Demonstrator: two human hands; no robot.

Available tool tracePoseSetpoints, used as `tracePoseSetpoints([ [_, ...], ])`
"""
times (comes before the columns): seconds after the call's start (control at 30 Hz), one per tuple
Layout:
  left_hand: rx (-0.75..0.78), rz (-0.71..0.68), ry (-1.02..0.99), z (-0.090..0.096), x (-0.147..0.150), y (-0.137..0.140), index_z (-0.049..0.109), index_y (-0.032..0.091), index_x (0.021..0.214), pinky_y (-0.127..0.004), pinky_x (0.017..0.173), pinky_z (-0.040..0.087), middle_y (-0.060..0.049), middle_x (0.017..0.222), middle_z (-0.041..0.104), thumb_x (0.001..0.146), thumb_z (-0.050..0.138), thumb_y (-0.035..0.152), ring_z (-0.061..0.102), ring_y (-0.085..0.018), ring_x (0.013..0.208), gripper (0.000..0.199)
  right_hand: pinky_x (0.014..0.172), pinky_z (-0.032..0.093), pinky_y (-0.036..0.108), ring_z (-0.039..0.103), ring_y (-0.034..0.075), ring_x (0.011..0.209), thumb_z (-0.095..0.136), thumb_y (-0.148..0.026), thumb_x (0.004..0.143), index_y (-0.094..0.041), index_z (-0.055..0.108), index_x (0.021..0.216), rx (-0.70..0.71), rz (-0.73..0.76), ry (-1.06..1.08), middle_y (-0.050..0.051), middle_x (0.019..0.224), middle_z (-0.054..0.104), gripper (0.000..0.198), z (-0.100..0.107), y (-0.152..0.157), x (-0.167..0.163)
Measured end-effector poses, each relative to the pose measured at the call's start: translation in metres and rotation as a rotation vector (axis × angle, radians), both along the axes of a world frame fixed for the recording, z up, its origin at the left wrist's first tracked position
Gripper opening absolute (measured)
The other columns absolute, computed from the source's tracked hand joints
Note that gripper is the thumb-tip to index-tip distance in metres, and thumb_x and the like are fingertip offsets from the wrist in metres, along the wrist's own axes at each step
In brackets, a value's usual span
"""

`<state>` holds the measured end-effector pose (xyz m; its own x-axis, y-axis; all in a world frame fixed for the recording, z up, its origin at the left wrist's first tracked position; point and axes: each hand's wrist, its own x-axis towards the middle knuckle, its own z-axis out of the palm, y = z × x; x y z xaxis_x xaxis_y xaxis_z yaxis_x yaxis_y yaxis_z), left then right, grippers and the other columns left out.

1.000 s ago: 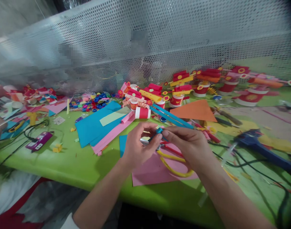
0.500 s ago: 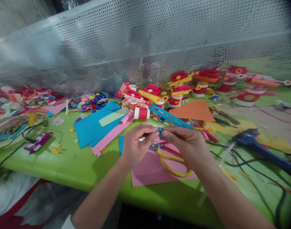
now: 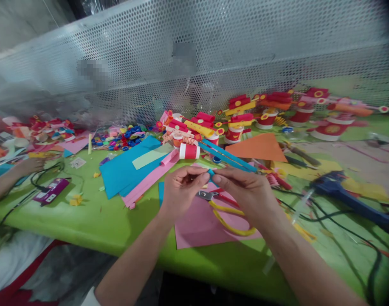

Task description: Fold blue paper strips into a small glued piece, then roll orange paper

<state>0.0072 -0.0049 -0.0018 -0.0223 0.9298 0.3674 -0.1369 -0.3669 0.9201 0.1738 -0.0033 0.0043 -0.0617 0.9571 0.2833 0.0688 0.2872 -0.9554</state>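
Note:
A small piece of blue paper [image 3: 211, 173] is pinched between the fingertips of my left hand [image 3: 181, 191] and my right hand [image 3: 250, 193]. It looks folded or rolled; its exact shape is partly hidden by the fingers. Below the hands lie scissors [image 3: 232, 229] with yellow and red handles, their blades partly covered by my left hand. They rest on a pink paper sheet [image 3: 194, 231]. Just beyond my fingers, a red and white paper cup [image 3: 190, 151] lies on its side, with long blue strips [image 3: 228, 156] to its right.
Blue sheets [image 3: 114, 174] and a pink strip [image 3: 150, 182] lie left of centre. A blue glue gun [image 3: 350, 191] with cords is at right. Decorated cups [image 3: 235, 134] line the mesh panel [image 3: 213, 51]. A purple power strip [image 3: 51, 191] and another person's hand [image 3: 33, 165] are at left.
The blue piece has turned slightly between my fingertips, and more of it shows. At far left, another person's hand and forearm have come further over the table, near the cords.

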Motion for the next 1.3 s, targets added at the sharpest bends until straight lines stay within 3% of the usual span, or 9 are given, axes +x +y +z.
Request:
tracePoseSetpoints([
  [0.5,-0.004,0.067,-0.010,-0.0014,0.0027,-0.0009,0.080,0.019,0.089,-0.028,0.071,0.060,-0.006,0.087,0.079,0.078,0.083,0.031,0.071,-0.015,0.075,0.017,0.068,0.063,0.037,0.071,0.023,0.079,0.081,-0.031,0.079,-0.028,0.084,0.093,0.068,-0.024,-0.004,0.003,0.087,0.077,0.015,-0.0027,-0.0007,-0.0042],
  [0.7,-0.017,0.056,-0.025,-0.0001,0.0023,-0.0009,0.080,0.018,0.088,-0.026,0.067,0.060,-0.005,0.083,0.078,0.077,0.084,0.029,0.071,-0.014,0.072,0.015,0.067,0.060,0.034,0.070,0.021,0.077,0.080,-0.030,0.080,-0.028,0.084,0.091,0.097,-0.033,-0.042,0.003,0.086,0.077,0.012,-0.0030,0.0001,-0.0033],
  [1.03,0.066,0.056,0.086,0.0008,0.0023,-0.0044,0.079,0.020,0.092,-0.030,0.071,0.063,-0.006,0.090,0.078,0.079,0.080,0.022,0.073,-0.018,0.080,0.014,0.065,0.058,0.034,0.069,0.020,0.071,0.086,-0.037,0.072,-0.028,0.085,0.086,-0.108,0.033,0.115,0.003,0.080,0.078,0.017,-0.0033,0.0010,-0.0002],
  [1.3,-0.072,-0.055,-0.020,0.0002,-0.0028,0.0012,0.078,0.019,0.081,-0.025,0.063,0.059,-0.002,0.074,0.074,0.074,0.084,0.022,0.068,-0.013,0.067,0.010,0.062,0.051,0.031,0.063,0.018,0.068,0.088,-0.035,0.069,-0.027,0.084,0.077,-0.102,0.045,0.102,0.002,0.074,0.073,0.012,-0.0007,-0.0006,-0.0010],
])
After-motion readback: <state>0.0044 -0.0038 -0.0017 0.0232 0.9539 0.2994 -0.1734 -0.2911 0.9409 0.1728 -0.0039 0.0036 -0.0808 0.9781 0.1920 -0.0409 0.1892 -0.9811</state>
